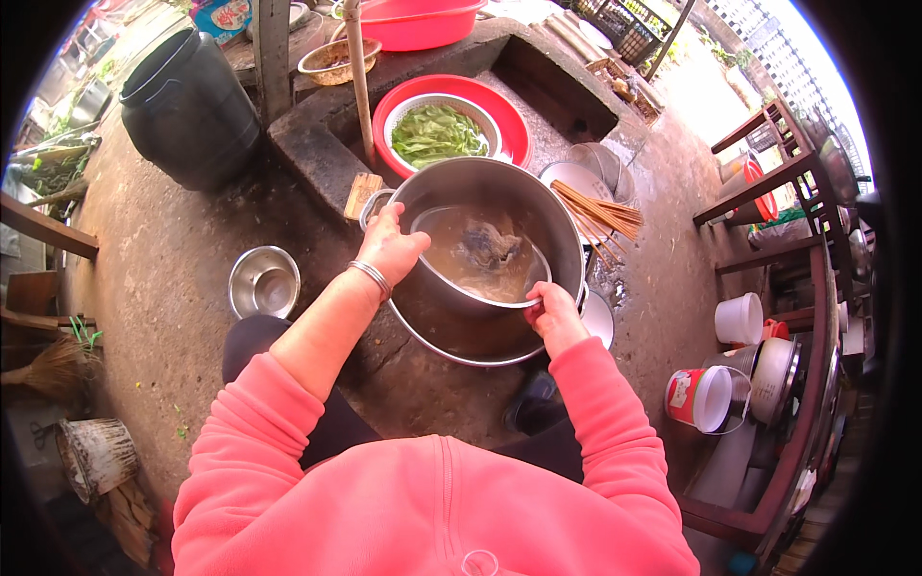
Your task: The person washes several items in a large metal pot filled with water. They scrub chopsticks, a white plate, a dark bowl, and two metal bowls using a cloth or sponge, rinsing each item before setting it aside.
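Both hands are at a smaller metal basin (497, 306) of murky water, which lies tilted within the mouth of a large metal pot (569, 237). A dark wad, perhaps a cloth, sits in the water. My left hand (392, 245) has its thumb over the basin's left side, beside the pot's loop handle; its grip is partly hidden. My right hand (553, 309) pinches the basin's rim at the lower right. Beyond the pot, leafy greens (439, 133) fill a white colander (490, 122) inside a red basin (522, 129). Wooden chopsticks (601, 209) lie across a white bowl (569, 176) to the right.
A small steel bowl (264, 282) stands on the ground at left, below a black barrel (191, 108). The concrete trough's edge (310, 147) runs beyond the pot. White buckets (738, 319) and a wooden rack (785, 461) line the right side. A broom (54, 367) lies far left.
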